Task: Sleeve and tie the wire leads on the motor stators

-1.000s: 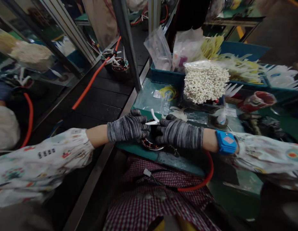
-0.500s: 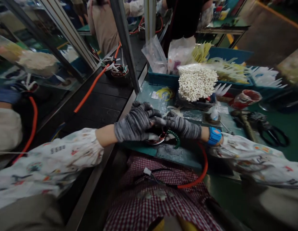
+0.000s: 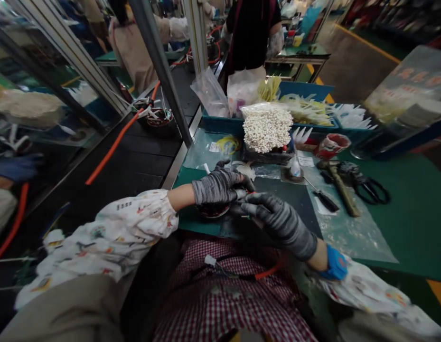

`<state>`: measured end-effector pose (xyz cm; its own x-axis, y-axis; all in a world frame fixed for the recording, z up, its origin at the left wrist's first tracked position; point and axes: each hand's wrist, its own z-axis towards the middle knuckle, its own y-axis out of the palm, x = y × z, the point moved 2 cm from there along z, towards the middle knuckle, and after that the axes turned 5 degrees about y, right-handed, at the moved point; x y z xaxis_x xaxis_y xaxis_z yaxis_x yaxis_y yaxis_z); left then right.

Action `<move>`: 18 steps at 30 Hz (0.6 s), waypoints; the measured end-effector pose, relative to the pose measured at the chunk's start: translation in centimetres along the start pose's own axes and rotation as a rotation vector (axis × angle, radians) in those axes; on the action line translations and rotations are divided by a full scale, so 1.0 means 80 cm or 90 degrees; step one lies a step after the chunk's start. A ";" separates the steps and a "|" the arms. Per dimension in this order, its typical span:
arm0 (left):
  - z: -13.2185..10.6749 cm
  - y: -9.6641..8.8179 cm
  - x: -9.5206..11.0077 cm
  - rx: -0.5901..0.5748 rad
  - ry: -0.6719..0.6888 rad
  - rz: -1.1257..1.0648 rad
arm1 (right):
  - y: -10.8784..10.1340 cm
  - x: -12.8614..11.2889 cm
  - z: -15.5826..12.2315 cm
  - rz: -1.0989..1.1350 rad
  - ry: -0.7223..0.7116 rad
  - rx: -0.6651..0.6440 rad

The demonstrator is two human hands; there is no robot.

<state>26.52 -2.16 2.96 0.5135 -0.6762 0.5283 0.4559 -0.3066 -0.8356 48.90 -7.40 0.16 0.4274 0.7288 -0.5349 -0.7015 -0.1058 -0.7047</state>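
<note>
In grey striped gloves, both my hands meet over the table's near edge. My left hand [image 3: 220, 187] lies over a dark round part with a reddish wound rim, seemingly a motor stator [image 3: 212, 212]; its bent fingertips close on something hidden. Just right of the part, my right hand [image 3: 280, 221] has its fingers pressed together, tips close to the left fingertips. A bit of green shows under them, but what they hold cannot be made out. An orange cable [image 3: 268, 271] and a white connector [image 3: 210, 260] lie across the checked apron on my lap.
Beyond my hands stands a bundle of white-tipped sticks [image 3: 266, 126] before blue bins [image 3: 220, 123]. Rightward lie a screwdriver [image 3: 327, 200], a hammer [image 3: 341, 187] and black scissors [image 3: 370, 185]. A metal post [image 3: 161, 66] and dark conveyor [image 3: 142, 166] are left; co-workers stand behind.
My view has shifted, showing more table on the right. My right hand has come lower and nearer to me, its forearm now slanting. The green curved tube beside it is now mostly hidden.
</note>
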 end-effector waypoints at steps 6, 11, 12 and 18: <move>-0.036 -0.001 0.024 0.117 -0.053 0.160 | 0.017 0.005 -0.005 0.076 0.094 0.111; -0.049 0.034 0.042 0.109 -0.055 0.308 | 0.024 0.004 0.008 0.229 0.241 0.228; -0.048 0.042 0.043 0.127 -0.068 0.335 | 0.029 0.004 0.015 0.283 0.270 0.255; -0.071 0.026 0.018 0.198 -0.087 0.230 | 0.075 0.006 0.046 0.274 0.360 0.333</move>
<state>24.09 -7.57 1.13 0.7595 -0.6022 0.2460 0.4161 0.1591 -0.8953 42.77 -5.18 -2.58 0.1873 0.2384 -0.9529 -0.9785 0.1302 -0.1598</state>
